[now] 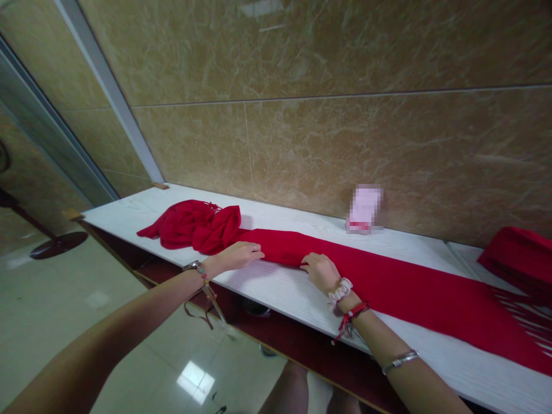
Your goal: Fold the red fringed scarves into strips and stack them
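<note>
A long red scarf [414, 293] lies stretched along a white table [276, 287], its left end bunched in a heap [194, 225] and its fringed right end near the table's right side. My left hand [237, 255] rests on the scarf's near edge just right of the heap, fingers lying fairly flat. My right hand [321, 271] sits on the near edge a little further right, fingers curled and pinching the cloth.
A small pink-and-white pack [364, 208] leans against the tan marble wall [345, 132] behind the scarf. More folded red cloth [520, 256] lies at the far right. A fan stand base [58, 244] is on the tiled floor at left.
</note>
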Motion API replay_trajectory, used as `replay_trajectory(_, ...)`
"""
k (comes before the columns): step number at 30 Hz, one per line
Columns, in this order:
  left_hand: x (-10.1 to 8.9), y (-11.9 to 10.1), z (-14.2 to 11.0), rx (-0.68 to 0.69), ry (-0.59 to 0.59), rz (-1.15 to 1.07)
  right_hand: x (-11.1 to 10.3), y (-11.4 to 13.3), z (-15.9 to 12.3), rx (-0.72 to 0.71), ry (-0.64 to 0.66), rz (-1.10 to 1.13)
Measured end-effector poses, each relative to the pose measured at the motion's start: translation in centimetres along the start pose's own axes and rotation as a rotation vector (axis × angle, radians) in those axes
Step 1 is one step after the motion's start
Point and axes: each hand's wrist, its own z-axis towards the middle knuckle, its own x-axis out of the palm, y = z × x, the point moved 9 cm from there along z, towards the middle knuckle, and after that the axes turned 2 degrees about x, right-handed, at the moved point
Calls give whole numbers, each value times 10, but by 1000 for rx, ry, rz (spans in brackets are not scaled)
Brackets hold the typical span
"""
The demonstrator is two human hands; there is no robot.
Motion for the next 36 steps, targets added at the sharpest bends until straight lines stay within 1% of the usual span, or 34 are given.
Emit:
replay_trajectory(5, -1, -11, -4, 35, 108, -27, 3, 23, -18, -249, -11, -39)
replay_trajectory(8, 2, -13, -6, 38, 174, -47, 5, 29, -28, -334, -45, -58)
replay_trajectory(10, 3, -14, -6, 42, 195, -77, 8, 28, -32, -352, -55, -43)
replay_trajectory(13, 6, -12, -6, 35, 239, -126, 12, 25, -33, -357, -35, 23)
replay_trajectory(16, 9, -7, -7, -1, 309, -188, 15, 20, -32, -334, 0, 113)
replay_trajectory(19, 7, -5, -2, -33, 359, -281, 17, 17, -31, -310, 24, 179)
replay_trajectory(20, 6, -6, 1, -33, 358, -314, 17, 17, -32, -312, 30, 191)
replay_trajectory(22, 3, -9, 10, -41, 312, -356, 19, 19, -32, -325, 53, 201)
replay_trajectory(24, 6, -10, 17, -70, 258, -363, 22, 20, -33, -330, 91, 196)
replay_trajectory(26, 18, -9, 18, -115, 245, -356, 27, 19, -33, -320, 139, 179)
replay_trajectory(28, 34, -5, 13, -150, 267, -356, 32, 19, -33, -303, 185, 156)
replay_trajectory(31, 48, 10, 1, -243, 285, -334, 37, 18, -33, -286, 239, 130)
replay_trajectory(32, 49, 15, -2, -282, 286, -316, 38, 19, -33, -282, 252, 127)
replay_trajectory(34, 44, 20, 1, -329, 254, -265, 38, 19, -33, -274, 270, 130)
replay_trajectory(36, 33, 12, 15, -291, 177, -229, 37, 19, -33, -273, 276, 143)
